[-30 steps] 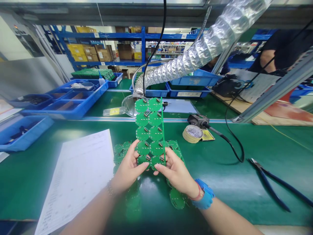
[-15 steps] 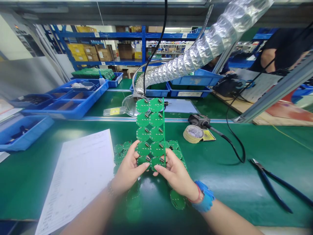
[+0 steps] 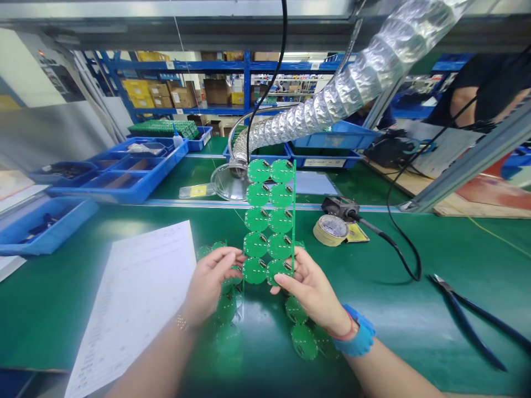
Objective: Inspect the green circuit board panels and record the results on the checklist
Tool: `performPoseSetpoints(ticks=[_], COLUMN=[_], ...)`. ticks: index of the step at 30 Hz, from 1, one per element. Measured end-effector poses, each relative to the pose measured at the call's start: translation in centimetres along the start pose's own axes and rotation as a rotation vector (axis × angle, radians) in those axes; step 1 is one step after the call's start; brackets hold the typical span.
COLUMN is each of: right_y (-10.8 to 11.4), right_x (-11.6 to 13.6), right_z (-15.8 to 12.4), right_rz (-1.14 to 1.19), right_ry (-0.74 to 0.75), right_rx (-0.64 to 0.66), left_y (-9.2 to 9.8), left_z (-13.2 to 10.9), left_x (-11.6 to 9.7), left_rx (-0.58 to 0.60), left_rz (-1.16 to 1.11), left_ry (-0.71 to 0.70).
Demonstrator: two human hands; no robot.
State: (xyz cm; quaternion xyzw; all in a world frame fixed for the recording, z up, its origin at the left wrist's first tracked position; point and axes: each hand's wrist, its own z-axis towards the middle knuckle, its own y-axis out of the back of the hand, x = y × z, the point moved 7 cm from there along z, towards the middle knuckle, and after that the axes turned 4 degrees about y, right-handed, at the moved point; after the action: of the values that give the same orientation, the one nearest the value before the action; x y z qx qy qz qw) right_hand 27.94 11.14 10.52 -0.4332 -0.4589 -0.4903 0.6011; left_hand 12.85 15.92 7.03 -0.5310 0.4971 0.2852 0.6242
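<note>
A green circuit board panel (image 3: pixel 269 221), made of round boards in two columns with a rail along its right side, is held upright above the bench. My right hand (image 3: pixel 309 284) grips its lower right corner, thumb in front and fingers behind. At the lower left edge, my left hand (image 3: pixel 211 282) is closed with its fingertips against the panel; its thumb is off the panel's front face. More round green boards (image 3: pixel 304 341) lie on the bench below and behind my hands, partly hidden.
A printed sheet (image 3: pixel 136 298) lies left, near blue bins (image 3: pixel 53 224). To the right are cutting pliers (image 3: pixel 464 315), a tape roll (image 3: pixel 331 229) and a corded black device (image 3: pixel 342 208). A silver duct (image 3: pixel 315 116) hangs over the back. Another person's arm (image 3: pixel 462 105) shows at upper right.
The panel and both hands have shifted slightly right in view. My left thumb has come off the panel's front, and the left hand has moved to its left edge. My right hand keeps its grip.
</note>
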Motion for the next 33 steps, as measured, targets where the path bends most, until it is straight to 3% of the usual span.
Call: performPoseSetpoints(ticks=[4, 21, 26, 33], right_y=[-0.1, -0.5, 0.1, 1.9], right_x=[0.0, -0.3, -0.6, -0.6], right_z=[-0.1, -0.1, 0.0, 0.5], right_rz=[-0.021, -0.047, -0.031, -0.01], right_ry=[0.004, 0.017, -0.044, -0.088], right_rx=[-0.003, 0.028, 0.038, -0.067], left_y=[-0.8, -0.9, -0.8, -0.6], left_z=[-0.1, -0.3, -0.1, -0.1], left_x=[1.3, 0.9, 0.9, 1.0], left_rx=[0.079, 0.078, 0.081, 0.044], left_rz=[0.152, 0.219, 0.255, 0.389], left_ry=[0.091, 0.023, -0.003, -0.009])
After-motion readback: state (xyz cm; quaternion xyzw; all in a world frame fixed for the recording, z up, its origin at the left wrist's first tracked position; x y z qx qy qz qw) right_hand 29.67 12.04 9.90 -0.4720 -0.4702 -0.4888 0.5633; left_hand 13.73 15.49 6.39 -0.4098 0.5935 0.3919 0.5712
